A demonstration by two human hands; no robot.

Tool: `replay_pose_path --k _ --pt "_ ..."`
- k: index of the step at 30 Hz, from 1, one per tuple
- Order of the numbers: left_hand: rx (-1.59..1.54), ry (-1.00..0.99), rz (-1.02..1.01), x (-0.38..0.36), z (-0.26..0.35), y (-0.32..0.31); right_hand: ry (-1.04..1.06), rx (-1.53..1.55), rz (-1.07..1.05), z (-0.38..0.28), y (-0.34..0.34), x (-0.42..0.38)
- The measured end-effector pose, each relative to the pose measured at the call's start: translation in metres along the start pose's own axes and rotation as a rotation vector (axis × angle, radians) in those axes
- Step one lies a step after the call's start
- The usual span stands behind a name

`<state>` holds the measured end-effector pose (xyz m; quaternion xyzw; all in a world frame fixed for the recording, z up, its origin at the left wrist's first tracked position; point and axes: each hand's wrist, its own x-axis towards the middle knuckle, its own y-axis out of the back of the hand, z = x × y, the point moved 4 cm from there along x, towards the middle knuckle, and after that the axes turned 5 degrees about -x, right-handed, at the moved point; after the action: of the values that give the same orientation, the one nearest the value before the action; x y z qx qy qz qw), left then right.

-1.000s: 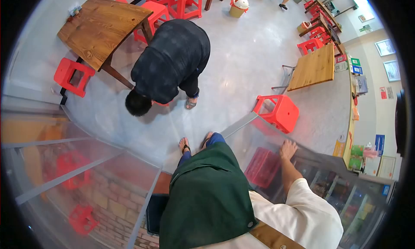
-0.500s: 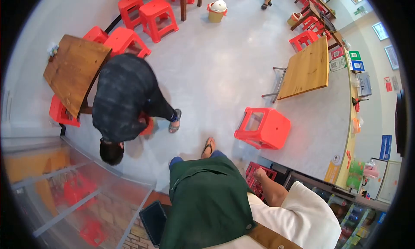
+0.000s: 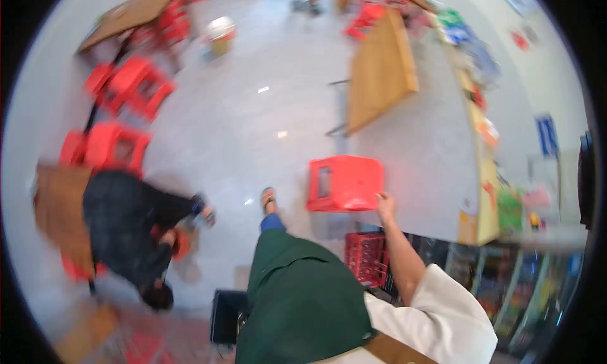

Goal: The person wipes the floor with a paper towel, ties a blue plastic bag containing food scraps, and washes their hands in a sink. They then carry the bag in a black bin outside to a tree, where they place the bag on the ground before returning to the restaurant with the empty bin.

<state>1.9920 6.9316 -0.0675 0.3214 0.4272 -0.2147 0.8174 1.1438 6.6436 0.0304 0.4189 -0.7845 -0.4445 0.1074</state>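
Note:
My right hand (image 3: 386, 206) is at the right corner of a red plastic stool (image 3: 351, 182), its fingers closed; whether they grip the stool's edge is too blurred to tell. Just below the hand stands a red crate (image 3: 367, 259). My left hand does not show. A green apron (image 3: 303, 301) covers the middle of my body, and one sandalled foot (image 3: 270, 201) is on the floor to the left of the stool.
A person in dark clothes (image 3: 126, 222) bends beside a wooden table (image 3: 63, 206) at the left. Red stools (image 3: 142, 86) line the left wall. A tilted wooden tabletop (image 3: 382, 73) leans near the counter (image 3: 484, 193). A dark bin (image 3: 226, 316) is at my left.
The view has turned right and moved forward. My right arm has stretched from above the red crate to the stool's corner. The other person now appears farther left.

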Motion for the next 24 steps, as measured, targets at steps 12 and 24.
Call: replay_pose_path --k 12,24 --pt "0.443 -0.236 -0.166 0.011 0.201 -0.295 0.0 -0.195 1.183 -0.057 0.378 0.027" --pt "0.508 -0.082 -0.079 -0.031 0.156 -0.373 -0.275 -0.853 0.745 -0.026 0.399 0.128"
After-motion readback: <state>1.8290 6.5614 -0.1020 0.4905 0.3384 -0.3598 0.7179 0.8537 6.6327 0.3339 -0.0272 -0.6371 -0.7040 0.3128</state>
